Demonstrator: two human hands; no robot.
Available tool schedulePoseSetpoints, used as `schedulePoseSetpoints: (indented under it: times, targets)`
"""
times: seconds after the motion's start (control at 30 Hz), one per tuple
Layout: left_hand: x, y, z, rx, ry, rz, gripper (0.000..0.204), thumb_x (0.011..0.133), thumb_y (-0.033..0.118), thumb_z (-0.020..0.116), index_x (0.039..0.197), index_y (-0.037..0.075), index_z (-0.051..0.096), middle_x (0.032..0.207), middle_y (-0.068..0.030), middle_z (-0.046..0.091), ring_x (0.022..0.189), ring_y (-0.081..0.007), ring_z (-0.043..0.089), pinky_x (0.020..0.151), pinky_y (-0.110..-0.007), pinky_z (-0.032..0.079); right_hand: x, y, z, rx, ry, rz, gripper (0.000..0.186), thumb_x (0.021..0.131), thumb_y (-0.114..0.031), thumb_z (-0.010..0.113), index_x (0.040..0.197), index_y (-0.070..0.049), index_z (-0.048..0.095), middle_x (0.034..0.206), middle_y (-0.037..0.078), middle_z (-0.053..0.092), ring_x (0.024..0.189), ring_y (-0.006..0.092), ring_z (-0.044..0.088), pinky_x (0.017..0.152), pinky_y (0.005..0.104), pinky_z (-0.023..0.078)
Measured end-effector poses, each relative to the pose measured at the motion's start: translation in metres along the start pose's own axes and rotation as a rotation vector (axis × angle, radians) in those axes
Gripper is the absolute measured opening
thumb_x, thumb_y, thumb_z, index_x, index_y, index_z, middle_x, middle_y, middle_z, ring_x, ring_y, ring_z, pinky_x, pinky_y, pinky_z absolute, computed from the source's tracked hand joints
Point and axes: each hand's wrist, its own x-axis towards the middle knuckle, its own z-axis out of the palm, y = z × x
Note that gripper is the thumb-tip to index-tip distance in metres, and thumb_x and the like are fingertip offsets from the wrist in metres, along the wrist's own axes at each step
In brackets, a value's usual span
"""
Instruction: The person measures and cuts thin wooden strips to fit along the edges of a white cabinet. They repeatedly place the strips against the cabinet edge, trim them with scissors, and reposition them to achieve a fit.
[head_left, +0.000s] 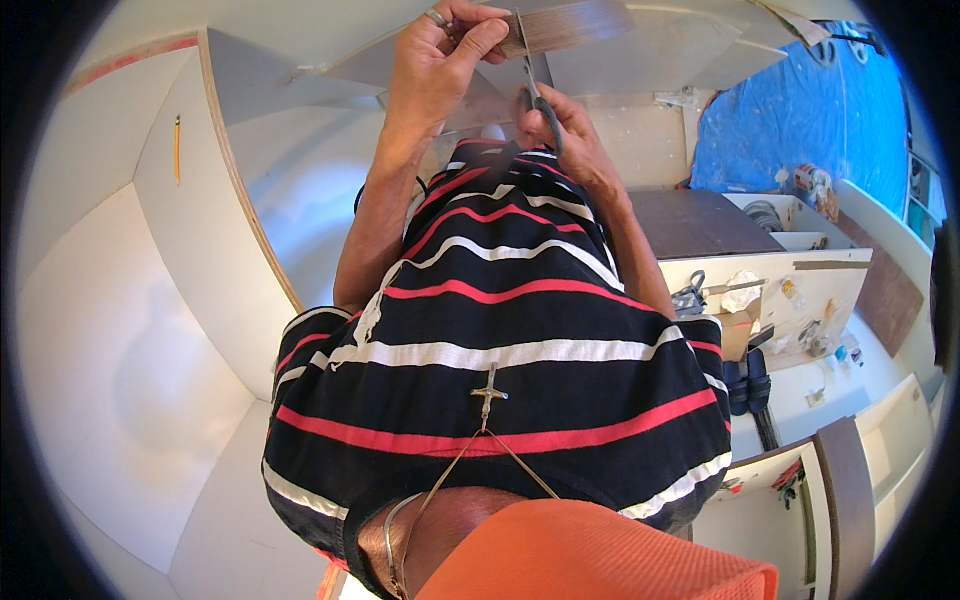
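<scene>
My left hand point(440, 62), with a ring on one finger, pinches the end of a brown wood-grain strip point(582, 25) between thumb and fingers. The strip stretches out to the right at the top of the head view. In my right hand point(578, 135) is a pair of scissors point(547, 122) with dark handles, its fingers wrapped round them. The scissor blades point upward and cross the strip close to my left fingertips. Whether the blades are parted cannot be made out. A blurred dark shape lies below the scissors, in front of my striped shirt.
A pale panel with a yellow pencil point(178, 150) stands at left. Blue sheeting point(760, 130) hangs at far right. Right of my body are a brown board point(690, 222), an open box with coiled cable point(764, 216), a cluttered light panel point(815, 310) and dark sandals point(748, 385).
</scene>
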Motion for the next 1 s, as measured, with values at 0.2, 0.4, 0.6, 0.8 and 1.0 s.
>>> schedulePoseSetpoints:
  times: [0.2, 0.4, 0.6, 0.8, 1.0]
  targets:
    - [0.001, -0.006, 0.002, -0.053, 0.052, 0.016, 0.012, 0.098, 0.013, 0.070, 0.102, 0.001, 0.069, 0.087, -0.0030, 0.069, 0.076, -0.0099, 0.064, 0.071, -0.025, 0.054, -0.016, 0.018, -0.017, -0.046, -0.106, 0.045, 0.060, 0.091, -0.061, 0.067, 0.117, -0.007, 0.060, 0.100, 0.007, 0.069, 0.088, 0.0175, 0.068, 0.080, 0.0308, 0.054]
    - [-0.010, -0.020, 0.014, -0.151, 0.024, 0.101, 0.015, 0.098, 0.011, 0.071, 0.109, 0.001, 0.070, 0.097, -0.0045, 0.071, 0.080, -0.0122, 0.066, 0.077, -0.025, 0.055, -0.020, 0.028, -0.014, 0.569, 0.369, 0.011, 0.040, 0.094, -0.033, 0.075, 0.118, -0.011, 0.051, 0.118, 0.012, 0.061, 0.096, 0.0239, 0.069, 0.092, 0.0429, 0.057]
    - [-0.036, -0.045, 0.053, -0.120, -0.110, -0.156, 0.018, 0.098, 0.009, 0.069, 0.114, 0.000, 0.066, 0.099, -0.0074, 0.069, 0.086, -0.0126, 0.067, 0.081, -0.029, 0.058, -0.007, 0.014, -0.021, 0.513, 0.606, -0.249, 0.052, 0.092, -0.003, 0.074, 0.131, -0.012, 0.040, 0.114, 0.013, 0.066, 0.098, 0.0232, 0.070, 0.089, 0.0360, 0.055]
    - [-0.024, -0.066, 0.049, -0.139, -0.422, -0.430, 0.027, 0.096, 0.014, 0.072, 0.114, 0.000, 0.059, 0.098, -0.0064, 0.067, 0.088, -0.0128, 0.067, 0.080, -0.026, 0.057, -0.030, 0.024, -0.055, 0.196, 0.461, -0.166, 0.060, 0.089, -0.002, 0.074, 0.137, -0.005, 0.037, 0.117, 0.015, 0.065, 0.108, 0.0196, 0.065, 0.092, 0.0339, 0.053]
    - [-0.030, -0.078, 0.056, -0.252, -0.560, -0.545, 0.030, 0.094, 0.014, 0.075, 0.116, 0.002, 0.058, 0.097, -0.0056, 0.067, 0.090, -0.0136, 0.067, 0.080, -0.025, 0.056, -0.061, 0.018, -0.067, 0.045, 0.474, -0.142, 0.052, 0.092, -0.008, 0.075, 0.134, -0.009, 0.045, 0.110, 0.011, 0.069, 0.097, 0.0173, 0.068, 0.091, 0.0340, 0.053]
